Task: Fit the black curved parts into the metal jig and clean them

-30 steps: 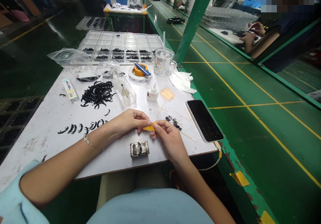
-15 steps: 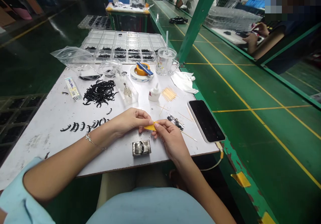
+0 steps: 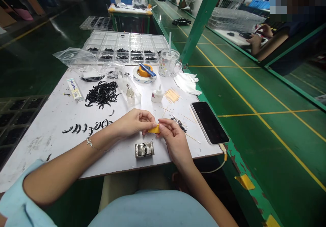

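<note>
- Left hand (image 3: 133, 121) and right hand (image 3: 171, 135) pinch one small yellow piece (image 3: 154, 129) between fingertips — above the white table (image 3: 51, 118).
- Small metal block (image 3: 144, 149) lies just below them.

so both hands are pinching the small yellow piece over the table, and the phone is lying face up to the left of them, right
Not quite. The left hand and right hand do pinch the small yellow piece over the table, but the phone lies face up to the right of them, near the table's right edge. The head view shows this.
</note>
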Available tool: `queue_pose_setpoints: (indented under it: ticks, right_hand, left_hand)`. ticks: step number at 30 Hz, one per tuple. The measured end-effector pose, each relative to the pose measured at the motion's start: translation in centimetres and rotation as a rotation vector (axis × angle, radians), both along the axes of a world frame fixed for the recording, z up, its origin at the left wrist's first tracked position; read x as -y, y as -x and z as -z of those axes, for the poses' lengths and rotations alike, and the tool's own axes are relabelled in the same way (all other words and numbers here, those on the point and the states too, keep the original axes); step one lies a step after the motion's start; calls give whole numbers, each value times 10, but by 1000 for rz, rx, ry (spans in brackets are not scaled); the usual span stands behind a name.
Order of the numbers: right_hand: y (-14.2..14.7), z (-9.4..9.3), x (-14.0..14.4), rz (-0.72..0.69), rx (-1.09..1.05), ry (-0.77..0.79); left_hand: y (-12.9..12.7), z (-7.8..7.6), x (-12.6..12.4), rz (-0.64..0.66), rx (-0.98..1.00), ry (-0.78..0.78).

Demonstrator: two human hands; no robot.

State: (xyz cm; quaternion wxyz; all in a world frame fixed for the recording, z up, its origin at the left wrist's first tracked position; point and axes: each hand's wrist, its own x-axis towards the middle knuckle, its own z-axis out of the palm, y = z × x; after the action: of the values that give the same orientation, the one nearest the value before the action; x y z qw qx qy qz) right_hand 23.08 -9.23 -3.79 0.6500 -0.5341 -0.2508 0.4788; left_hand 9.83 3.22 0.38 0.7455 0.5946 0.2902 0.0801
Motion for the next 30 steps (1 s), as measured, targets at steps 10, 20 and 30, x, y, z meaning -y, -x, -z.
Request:
queue_pose_setpoints:
  ticks: [10,20,30]
  right_hand:
    - [-3,0,1,-51,-88,35]
    - [-4,-5,-2,20,-162,41]
    - [-4,1,0,69,-141,18]
  left_hand:
    - [1,2,-4,22,14,36]
    - [-1,10,-5,-59,33,-10]
    - [3,8,-8,1,32,-78]
